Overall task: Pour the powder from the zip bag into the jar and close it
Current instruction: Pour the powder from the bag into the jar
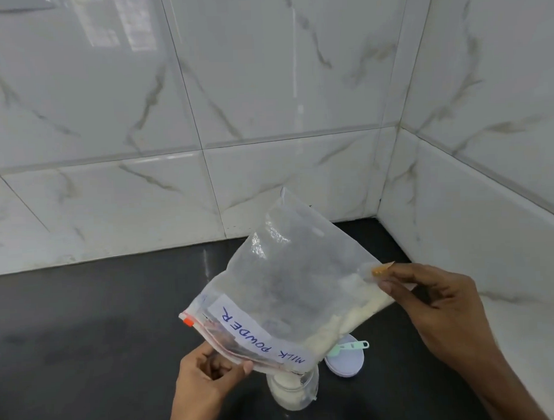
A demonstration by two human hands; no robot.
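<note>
Zip bag (287, 285) stretches btwn both hands, blocking the way to jar (293, 393) mouth. Lid (345, 363) w/ green scoop (352, 345) sits just below right hand (442, 311). Tiled walls (477, 221) close off behind & right. Bare worktop (85, 326) left of left hand (209, 378) gives room.

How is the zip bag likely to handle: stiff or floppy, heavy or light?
Probably floppy: the zip bag creases and sags between the left hand and right hand. Likely light: only a little powder lies along its lower side.

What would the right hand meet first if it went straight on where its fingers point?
The zip bag: the right hand pinches its corner, fingers pointing across it; depth beyond is unclear.
</note>
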